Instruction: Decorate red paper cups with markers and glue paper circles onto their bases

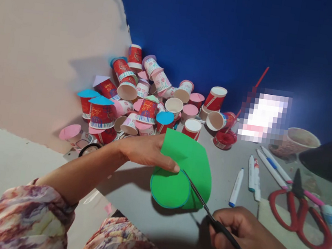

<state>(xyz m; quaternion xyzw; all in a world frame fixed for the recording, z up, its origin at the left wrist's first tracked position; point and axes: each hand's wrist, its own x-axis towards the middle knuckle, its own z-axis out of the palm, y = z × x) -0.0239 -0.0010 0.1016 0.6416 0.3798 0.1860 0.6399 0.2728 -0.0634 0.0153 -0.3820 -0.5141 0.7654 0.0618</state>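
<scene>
The left hand [146, 151] has its fingers [168, 166] pinched closed on a sheet of green paper [193, 161], held just above the table [153, 217]. A circle outlined in blue [169, 189] hangs from the sheet's lower edge, partly cut free. The right hand [238, 235] is curled tight round the handles of dark scissors [201, 199], whose blades meet the paper at the circle's upper right edge. Right of the paper lie several marker pens [253, 176] and, further right, red-handled scissors [298, 215]. Behind the paper, against the blue wall [243, 32], sits a heap of decorated paper cups [145, 97], some capped with pink or blue discs.
</scene>
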